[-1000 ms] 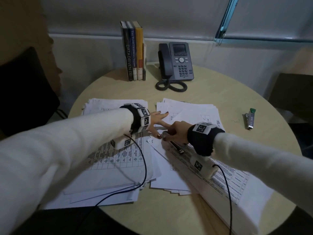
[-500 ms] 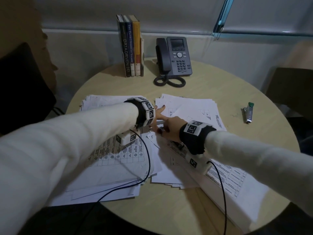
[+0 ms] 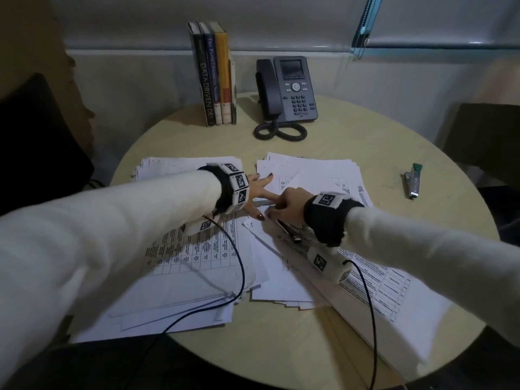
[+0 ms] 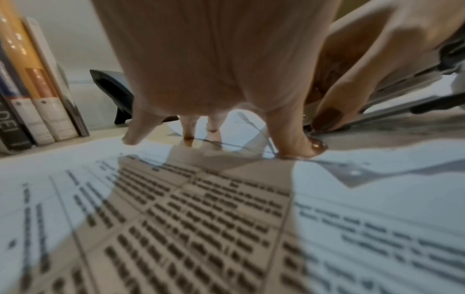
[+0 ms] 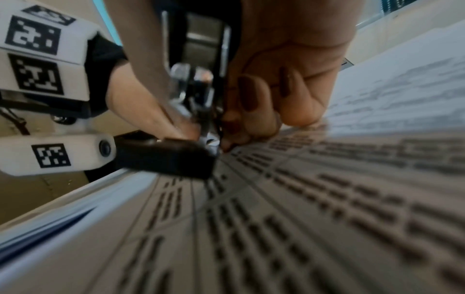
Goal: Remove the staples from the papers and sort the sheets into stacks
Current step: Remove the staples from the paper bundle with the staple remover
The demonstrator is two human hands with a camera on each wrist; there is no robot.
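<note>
At the far left of the round table (image 3: 365, 153), your left stack of printed sheets (image 3: 180, 266) lay spread under your left forearm, its top page showing a ruled grid of text. Behind it, against the wall, a row of upright books (image 3: 213, 77) stood side by side. Your left hand (image 3: 257, 192) lay flat with straight, spread fingers (image 4: 297, 139), their tips pressing down on the corner of the stapled papers (image 3: 351, 266) in the middle of the table; it clasped nothing. A desk phone (image 3: 289, 88) sat behind, its coiled cord looped in front of it.

Just beside those fingertips, your right hand (image 3: 287, 204) was curled around a black and metal staple remover (image 5: 201, 59), its working end down on the paper corner between both hands. The tool's rear end poked out under your wrist in the head view. The staple itself was too small and blurred to make out. Beyond your hands lay a second loose stack of sheets (image 3: 318, 173), and the stapled papers ran toward the near right edge under your right forearm. Well apart at the far right, a small stapler with a green tip (image 3: 412, 181) lay alone on bare tabletop.
</note>
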